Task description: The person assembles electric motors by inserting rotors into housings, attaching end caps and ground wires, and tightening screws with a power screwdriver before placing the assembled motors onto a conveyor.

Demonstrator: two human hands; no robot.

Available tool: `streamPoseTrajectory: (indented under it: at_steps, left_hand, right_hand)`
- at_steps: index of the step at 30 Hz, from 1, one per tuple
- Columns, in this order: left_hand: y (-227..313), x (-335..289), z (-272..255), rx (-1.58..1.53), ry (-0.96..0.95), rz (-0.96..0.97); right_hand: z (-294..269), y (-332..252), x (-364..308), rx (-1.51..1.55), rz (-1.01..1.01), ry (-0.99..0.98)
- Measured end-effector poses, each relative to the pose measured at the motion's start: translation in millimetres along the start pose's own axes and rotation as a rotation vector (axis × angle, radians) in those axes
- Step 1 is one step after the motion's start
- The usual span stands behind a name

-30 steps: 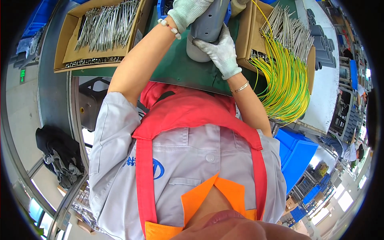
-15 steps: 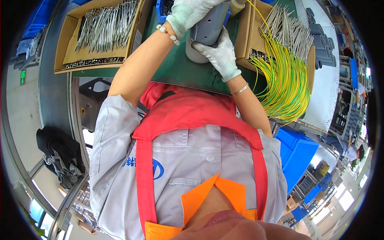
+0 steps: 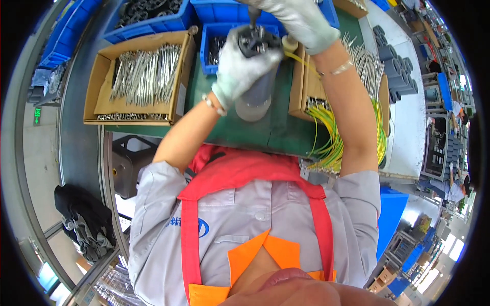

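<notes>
In the head view, the gloved left hand (image 3: 236,71) is curling its fingers around the upper end of a gray cylinder (image 3: 260,89), apparently to steady it over the green workbench (image 3: 214,127). The cylinder's body is showing below those fingers, and a black end fitting (image 3: 255,43) is sitting just beyond them. The gloved right hand (image 3: 301,23) is reaching above, beside a dark tool shaft (image 3: 253,18) pointing toward the fitting; its fingertips are running out of frame, so their grip cannot be told. Metal rods (image 3: 145,76) are lying within reach, probably for easy picking.
</notes>
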State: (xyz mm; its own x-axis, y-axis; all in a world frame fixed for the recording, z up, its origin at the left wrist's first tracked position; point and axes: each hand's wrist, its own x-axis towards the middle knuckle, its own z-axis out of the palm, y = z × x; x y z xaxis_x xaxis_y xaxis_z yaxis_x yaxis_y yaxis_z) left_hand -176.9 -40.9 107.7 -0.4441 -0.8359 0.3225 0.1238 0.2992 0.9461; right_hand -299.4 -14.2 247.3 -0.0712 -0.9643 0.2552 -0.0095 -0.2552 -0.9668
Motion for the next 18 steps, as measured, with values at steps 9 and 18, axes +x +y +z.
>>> streamPoseTrajectory:
  at_steps: [9,18]
  left_hand:
    - [16,-52,-12,0.045,-0.146,0.194]
    - [11,-61,-8,-0.059,-0.155,0.137]
  right_hand:
    - [12,-82,-37,-0.007,0.045,0.159]
    - [22,-41,-53,-0.203,-0.199,0.253]
